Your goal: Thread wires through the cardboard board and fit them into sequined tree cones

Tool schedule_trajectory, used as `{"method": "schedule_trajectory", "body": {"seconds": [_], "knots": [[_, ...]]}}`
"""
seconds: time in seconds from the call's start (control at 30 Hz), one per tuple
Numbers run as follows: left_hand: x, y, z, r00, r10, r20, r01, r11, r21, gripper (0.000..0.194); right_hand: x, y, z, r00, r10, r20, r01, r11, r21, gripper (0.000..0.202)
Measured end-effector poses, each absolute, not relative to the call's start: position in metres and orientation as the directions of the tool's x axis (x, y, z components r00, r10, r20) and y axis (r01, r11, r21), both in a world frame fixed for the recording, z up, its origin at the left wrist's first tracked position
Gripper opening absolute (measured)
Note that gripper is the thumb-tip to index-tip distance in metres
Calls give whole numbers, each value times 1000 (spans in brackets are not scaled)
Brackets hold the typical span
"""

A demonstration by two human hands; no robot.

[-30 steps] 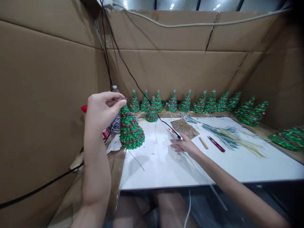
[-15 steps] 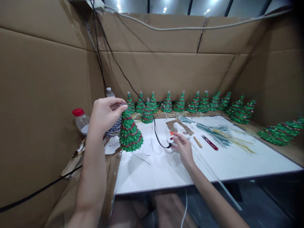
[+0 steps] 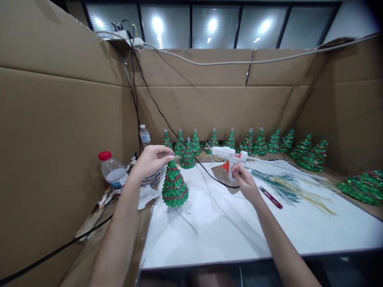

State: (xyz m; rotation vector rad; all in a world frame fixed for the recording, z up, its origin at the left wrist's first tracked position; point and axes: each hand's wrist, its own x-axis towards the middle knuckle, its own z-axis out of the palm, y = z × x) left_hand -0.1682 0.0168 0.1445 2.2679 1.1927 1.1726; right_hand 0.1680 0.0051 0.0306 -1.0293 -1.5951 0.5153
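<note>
My left hand [image 3: 155,159] pinches the tip of a small green Christmas tree [image 3: 175,186] wound with red garland. The tree hangs upright at the left part of the white board [image 3: 206,235], its base close to the surface. In my right hand [image 3: 245,181] is a white hot glue gun [image 3: 224,152], gripped by the lower handle and raised over a brown cardboard scrap [image 3: 223,177]. Its nozzle points left toward the trees, and a clear glue stick sticks out at the back. A thin dark wire [image 3: 187,221] lies below the tree.
Several finished trees [image 3: 260,143] line the back and right edges. Red snips [image 3: 271,197] and a bundle of green wires [image 3: 278,185] lie at the right. A red-capped bottle [image 3: 113,171] stands at left, and a black cord [image 3: 206,169] crosses the board.
My right hand has lifted the glue gun off the board and turned its nozzle to the left. My left hand keeps its pinch on the tree. The camera view has tilted upward.
</note>
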Motion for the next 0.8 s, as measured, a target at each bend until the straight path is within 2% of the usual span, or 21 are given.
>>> {"method": "schedule_trajectory", "body": {"seconds": [0.13, 0.3, 0.47, 0.63, 0.8], "knots": [[-170, 18, 143, 336, 818, 467, 526, -574, 627, 21, 167, 15, 33, 39, 797, 603, 422, 534, -733, 16], [-174, 19, 147, 385, 823, 418, 545, -568, 617, 23, 167, 22, 35, 91, 769, 633, 538, 497, -681, 36], [-182, 23, 149, 439, 812, 385, 569, -582, 581, 20, 167, 24, 23, 171, 770, 615, 596, 417, -687, 41], [-180, 29, 146, 459, 814, 354, 587, -578, 567, 18, 166, 27, 10, 266, 810, 523, 533, 329, -780, 36], [-169, 39, 138, 474, 826, 305, 611, -558, 561, 18, 164, 32, 6, 202, 875, 440, 414, 331, -848, 41]]}}
